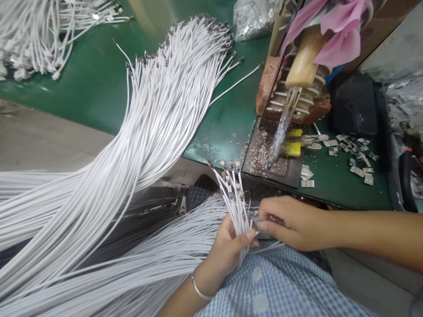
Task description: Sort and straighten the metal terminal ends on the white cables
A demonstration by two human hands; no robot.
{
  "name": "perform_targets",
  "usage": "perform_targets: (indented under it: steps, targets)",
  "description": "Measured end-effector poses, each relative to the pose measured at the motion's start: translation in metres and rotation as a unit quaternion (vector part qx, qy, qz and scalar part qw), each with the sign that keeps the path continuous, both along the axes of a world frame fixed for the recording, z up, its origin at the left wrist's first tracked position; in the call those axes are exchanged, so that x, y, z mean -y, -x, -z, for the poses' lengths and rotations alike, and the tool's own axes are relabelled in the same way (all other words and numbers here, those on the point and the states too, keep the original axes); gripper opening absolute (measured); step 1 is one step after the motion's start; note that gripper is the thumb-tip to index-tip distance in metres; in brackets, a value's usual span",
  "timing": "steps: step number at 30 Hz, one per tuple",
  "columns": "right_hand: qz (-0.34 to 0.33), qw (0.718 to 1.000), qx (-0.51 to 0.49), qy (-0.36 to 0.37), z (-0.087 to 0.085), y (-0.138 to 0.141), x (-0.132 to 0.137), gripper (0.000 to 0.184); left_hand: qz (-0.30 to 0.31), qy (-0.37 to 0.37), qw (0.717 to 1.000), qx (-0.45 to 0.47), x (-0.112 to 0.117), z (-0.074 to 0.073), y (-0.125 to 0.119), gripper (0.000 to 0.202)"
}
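My left hand (pixel 228 248) is closed around a small bunch of thin white cables (pixel 236 207), whose metal-tipped ends (pixel 231 171) fan upward near the table's front edge. My right hand (pixel 291 222) reaches in from the right, its fingers pinched at the same bunch, just beside my left thumb. A large sheaf of white cables (pixel 155 119) sweeps from the green table (pixel 95 83) down over my lap.
A soldering iron (pixel 291 101) with a wooden handle rests in a stand on a brick, its tip over a dark tray (pixel 264 158) holding yellow sponges. Small metal connector shells (pixel 350 152) lie scattered to the right. Another cable pile (pixel 42 31) sits far left.
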State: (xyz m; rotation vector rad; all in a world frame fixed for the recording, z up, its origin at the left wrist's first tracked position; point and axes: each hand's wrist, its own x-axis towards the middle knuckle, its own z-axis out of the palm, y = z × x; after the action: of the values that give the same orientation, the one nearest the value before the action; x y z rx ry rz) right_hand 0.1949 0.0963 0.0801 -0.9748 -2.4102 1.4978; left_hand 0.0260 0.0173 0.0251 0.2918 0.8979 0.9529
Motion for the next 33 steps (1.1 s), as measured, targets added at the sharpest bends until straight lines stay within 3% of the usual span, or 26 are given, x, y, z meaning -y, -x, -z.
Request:
perform_targets:
  steps: [6, 10, 13, 21, 26, 33]
  targets:
    - [0.074, 0.993, -0.006, 0.095, -0.002, 0.002, -0.002, 0.014, -0.008, 0.012, 1.000, -0.009, -0.001, 0.000, 0.001, 0.022]
    - [0.102, 0.981, -0.014, 0.166, 0.000, 0.003, 0.001, 0.005, 0.009, -0.011, 0.999, -0.029, 0.000, 0.000, 0.001, 0.020]
    - [0.115, 0.971, -0.050, 0.205, 0.001, 0.004, 0.002, 0.015, 0.018, -0.018, 0.999, -0.035, 0.001, 0.000, 0.001, 0.022]
    - [0.083, 0.986, -0.027, 0.141, -0.003, 0.005, -0.004, 0.008, -0.013, 0.000, 1.000, -0.028, 0.001, 0.001, -0.001, 0.025]
    - [0.020, 0.995, -0.040, 0.087, -0.001, 0.004, -0.004, 0.012, -0.030, 0.012, 0.998, -0.049, -0.001, -0.001, 0.000, 0.023]
    - [0.076, 0.990, -0.016, 0.121, 0.002, 0.004, -0.004, 0.020, 0.051, -0.024, 0.997, -0.052, 0.006, 0.009, 0.003, 0.022]
